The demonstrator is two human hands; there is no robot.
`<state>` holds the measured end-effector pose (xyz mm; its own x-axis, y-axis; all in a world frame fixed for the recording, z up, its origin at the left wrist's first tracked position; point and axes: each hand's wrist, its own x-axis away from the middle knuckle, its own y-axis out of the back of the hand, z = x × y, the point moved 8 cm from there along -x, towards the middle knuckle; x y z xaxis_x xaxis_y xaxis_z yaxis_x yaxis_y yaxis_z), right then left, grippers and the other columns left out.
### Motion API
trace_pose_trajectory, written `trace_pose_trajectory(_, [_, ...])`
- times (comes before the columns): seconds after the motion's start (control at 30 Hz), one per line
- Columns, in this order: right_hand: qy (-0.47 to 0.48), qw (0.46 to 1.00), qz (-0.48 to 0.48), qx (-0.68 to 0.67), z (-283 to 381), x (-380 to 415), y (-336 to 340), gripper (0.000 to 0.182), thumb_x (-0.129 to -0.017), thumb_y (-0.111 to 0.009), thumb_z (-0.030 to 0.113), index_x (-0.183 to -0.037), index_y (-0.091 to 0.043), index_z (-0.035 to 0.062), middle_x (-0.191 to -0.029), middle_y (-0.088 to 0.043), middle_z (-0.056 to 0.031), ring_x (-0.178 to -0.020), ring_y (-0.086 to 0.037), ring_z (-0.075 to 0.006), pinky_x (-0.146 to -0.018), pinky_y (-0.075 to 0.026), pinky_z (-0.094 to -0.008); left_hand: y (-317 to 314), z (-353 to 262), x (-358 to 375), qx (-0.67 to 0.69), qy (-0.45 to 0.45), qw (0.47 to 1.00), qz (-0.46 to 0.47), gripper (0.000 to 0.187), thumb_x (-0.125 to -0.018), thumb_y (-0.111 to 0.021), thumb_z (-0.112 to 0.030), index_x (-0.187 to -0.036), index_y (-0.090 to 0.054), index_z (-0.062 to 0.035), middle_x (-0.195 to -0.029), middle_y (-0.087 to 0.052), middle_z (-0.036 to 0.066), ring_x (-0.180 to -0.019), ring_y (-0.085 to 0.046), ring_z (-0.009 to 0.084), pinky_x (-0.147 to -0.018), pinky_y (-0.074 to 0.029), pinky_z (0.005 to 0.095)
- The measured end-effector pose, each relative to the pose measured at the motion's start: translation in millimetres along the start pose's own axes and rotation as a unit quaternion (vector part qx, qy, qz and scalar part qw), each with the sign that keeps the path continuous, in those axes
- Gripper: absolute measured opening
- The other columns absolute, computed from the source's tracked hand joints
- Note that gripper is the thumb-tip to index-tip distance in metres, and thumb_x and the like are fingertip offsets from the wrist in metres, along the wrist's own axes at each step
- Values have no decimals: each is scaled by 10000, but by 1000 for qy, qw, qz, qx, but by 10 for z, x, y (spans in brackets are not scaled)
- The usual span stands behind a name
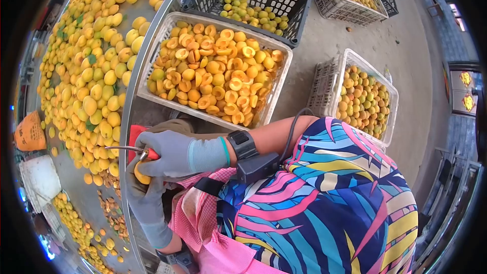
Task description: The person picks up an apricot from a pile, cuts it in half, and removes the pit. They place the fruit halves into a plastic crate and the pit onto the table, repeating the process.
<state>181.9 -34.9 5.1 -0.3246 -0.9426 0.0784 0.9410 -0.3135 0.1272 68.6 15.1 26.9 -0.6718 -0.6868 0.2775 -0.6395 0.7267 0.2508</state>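
Both hands wear grey gloves and meet at the edge of the metal table. My right hand (170, 153) is closed around a red-handled tool (150, 155) with a thin, slightly curved metal point reaching left; its exact kind does not show. Just below it, my left hand (143, 198) grips a yellow apricot (142, 172). The tool's near part sits close above the fruit, and the gloves partly hide both. Beside my right forearm, a white crate (280, 89) holds many halved, pitted apricots (213, 71).
Whole apricots (91, 96) are heaped across the table, behind its raised metal rim (130, 86). Pits and scraps (112, 210) lie near my left hand. A black crate (299, 18) with greenish fruit stands beyond the white one. More filled crates (332, 83) (324, 0) stand on the floor.
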Motion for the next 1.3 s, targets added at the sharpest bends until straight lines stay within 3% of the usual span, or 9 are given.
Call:
trace_pose_trajectory(0.1, [-85,991,64,-82,-152,60,29,431,-765,-636,259,-1112,-495,46,-919,-615,-107,-765,-641,-207,-658,-515,-296,-58,123,-98,-8,-33,999,15,435,-807,-640,-20,-1207,-480,35,-1041,-575,71,-846,-566,116,-742,-484,224])
trace_pose_trajectory(0.33, [-172,948,84,-254,-381,283,184,440,-768,-601,175,-1173,-490,44,-787,-604,-74,-624,-612,-124,-511,-495,-239,-269,116,-155,-40,15,998,52,397,-819,-604,-30,-1195,-489,21,-1088,-562,93,-932,-566,170,-779,-487,284])
trace_pose_trajectory(0.43, [-151,893,26,-423,-413,361,349,330,-816,-547,127,-1129,-516,29,-758,-602,-47,-560,-585,-98,-450,-454,-213,-236,405,-200,133,101,985,31,376,-885,-550,-101,-1226,-465,30,-1206,-525,154,-1013,-560,260,-843,-485,378])
trace_pose_trajectory(0.6, [-193,902,25,-386,-621,436,314,250,-808,-591,159,-1025,-562,39,-774,-626,-53,-596,-619,-121,-483,-486,-236,-405,341,-291,430,67,900,22,397,-966,-453,-182,-1305,-402,19,-1273,-488,181,-1126,-517,290,-983,-402,415])
trace_pose_trajectory(0.7, [-180,898,50,-399,-592,443,230,267,-831,-620,230,-1010,-560,42,-797,-630,-42,-628,-622,-115,-509,-488,-226,-613,406,-338,346,60,927,132,411,-970,-451,-181,-1323,-385,19,-1265,-500,174,-1110,-521,256,-991,-394,392])
trace_pose_trajectory(1.0, [-201,874,45,-441,-615,512,365,307,-858,-624,322,-1038,-577,78,-762,-635,-7,-565,-576,-71,-468,-440,-198,-866,384,-378,303,55,939,151,446,-978,-408,-166,-1376,-322,17,-1289,-471,146,-1153,-490,218,-995,-389,352])
trace_pose_trajectory(1.17, [-215,932,-11,-291,-777,600,618,293,-822,-628,258,-1020,-607,43,-765,-629,-22,-640,-596,-83,-525,-463,-211,-1002,355,-293,238,90,957,141,490,-968,-428,-191,-1397,-293,5,-1335,-439,134,-1188,-470,229,-1008,-377,355])
trace_pose_trajectory(1.23, [-132,953,-121,-245,-932,526,900,274,-796,-633,203,-1009,-615,32,-734,-619,-12,-558,-560,-76,-489,-449,-211,-895,420,-300,201,113,967,105,496,-966,-424,-196,-1408,-287,-18,-1365,-420,135,-1233,-440,265,-1023,-353,371])
trace_pose_trajectory(1.3, [-232,930,-221,-180,-1266,658,1335,225,-770,-645,133,-969,-642,31,-675,-587,1,-488,-487,-65,-434,-409,-221,-705,443,-338,231,91,962,117,502,-970,-432,-228,-1410,-293,-32,-1375,-412,147,-1244,-431,259,-1032,-337,374])
